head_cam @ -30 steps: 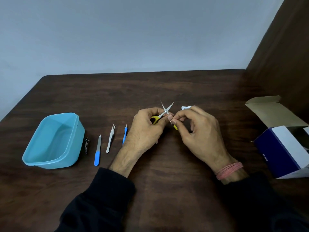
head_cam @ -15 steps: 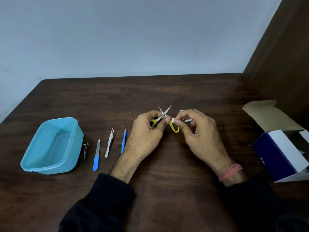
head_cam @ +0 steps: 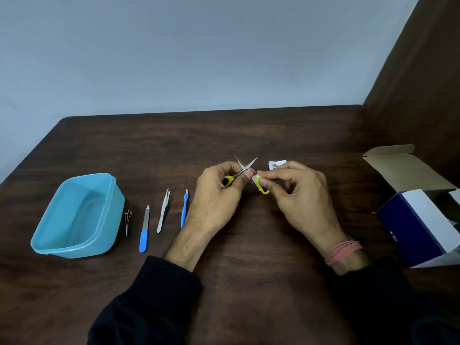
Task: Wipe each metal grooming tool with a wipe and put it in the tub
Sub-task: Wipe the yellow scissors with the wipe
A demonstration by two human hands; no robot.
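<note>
Small yellow-handled scissors [head_cam: 245, 168] are held above the table's middle, blades spread apart and pointing away from me. My left hand [head_cam: 216, 197] grips the left yellow handle. My right hand [head_cam: 296, 195] pinches a small white wipe [head_cam: 256, 179] against the shank by the right handle. A torn white wipe packet [head_cam: 276, 164] peeks out behind my right fingers. The light-blue tub [head_cam: 74, 215] stands at the left with nothing in it. Between tub and left hand lie a nail clipper [head_cam: 127, 221], a blue-handled file [head_cam: 144, 229], metal tweezers [head_cam: 163, 211] and a blue-handled pusher [head_cam: 184, 210].
An open blue-and-white cardboard box [head_cam: 420, 225] with its flap raised sits at the right edge of the dark wooden table [head_cam: 249, 282]. A brown panel [head_cam: 423, 83] rises behind the box. A pale wall runs behind the table.
The right hand's pinch with the wipe has slid down the scissors from the pivot toward the right yellow handle, which now shows. The view tilted up a little. The tools on the table have not moved.
</note>
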